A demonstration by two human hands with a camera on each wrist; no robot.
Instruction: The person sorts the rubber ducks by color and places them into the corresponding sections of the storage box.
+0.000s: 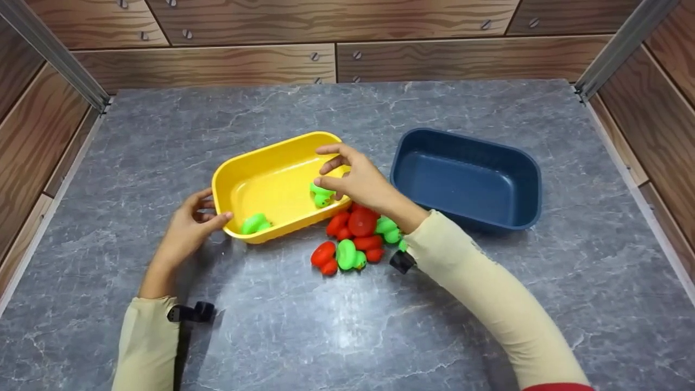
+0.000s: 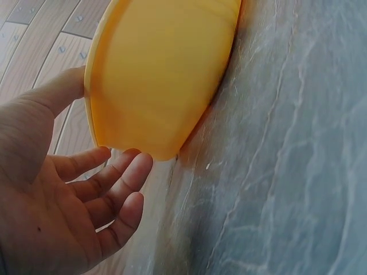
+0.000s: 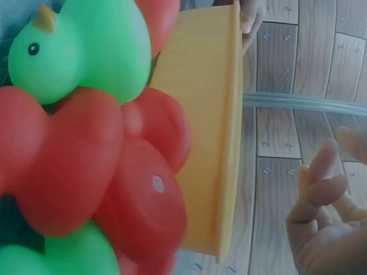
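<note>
My left hand [image 1: 187, 231] grips the left end of a yellow tub [image 1: 282, 187], thumb over the rim and fingers against the outer wall. In the left wrist view the fingertips [image 2: 143, 163] touch the tub's end. A green toy duck [image 1: 254, 224] lies in the tub's near left corner. Above the tub's right end is my right hand [image 1: 361, 176], fingers loosely bent and apart, nothing between them. Another green duck [image 1: 321, 196] shows just below its thumb, inside the tub's outline. Red ducks [image 1: 362, 221] and green ducks [image 1: 347, 255] are heaped by the tub's near right corner.
A dark blue tub [image 1: 467, 184] stands right of the yellow one, with bare floor showing inside. My right forearm [image 1: 488, 293] passes over the table beside the duck heap. Wood-patterned panels [image 1: 336, 21] border the grey marbled table [image 1: 282, 336] at the back and sides.
</note>
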